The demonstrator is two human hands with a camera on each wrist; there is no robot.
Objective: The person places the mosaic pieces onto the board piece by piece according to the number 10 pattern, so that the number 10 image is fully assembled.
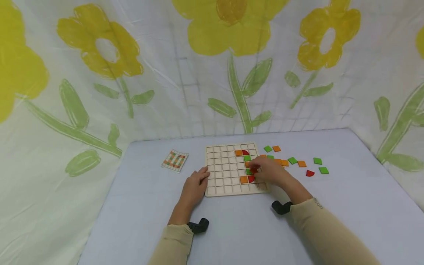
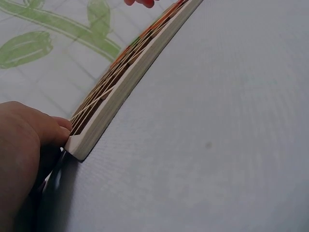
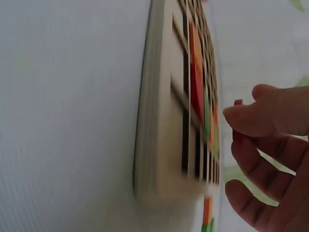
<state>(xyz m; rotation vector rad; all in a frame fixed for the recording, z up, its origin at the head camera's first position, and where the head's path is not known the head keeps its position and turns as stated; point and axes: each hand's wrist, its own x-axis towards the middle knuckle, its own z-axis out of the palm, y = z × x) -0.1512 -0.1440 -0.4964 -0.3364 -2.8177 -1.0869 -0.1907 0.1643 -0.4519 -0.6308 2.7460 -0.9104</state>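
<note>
My right hand (image 1: 269, 171) is over the right side of a wooden grid board (image 1: 223, 180). Between its thumb and fingertip it pinches a small red tile (image 3: 238, 103), held close above the board's surface. Near it on the board lie a green tile (image 1: 247, 158), an orange tile (image 1: 243, 179) and a red quarter-round tile (image 1: 251, 179), among others. My left hand (image 1: 194, 187) rests at the board's left edge, fingers touching the rim. In the left wrist view the left fingertips (image 2: 62, 128) lie by the board's corner.
A patterned card (image 1: 175, 161) with coloured squares lies left of the board. Loose tiles are scattered to the right, including a green tile (image 1: 323, 170), an orange tile (image 1: 301, 163) and a red quarter-round (image 1: 310, 173). Behind the table hangs a flower-painted cloth (image 1: 159, 110).
</note>
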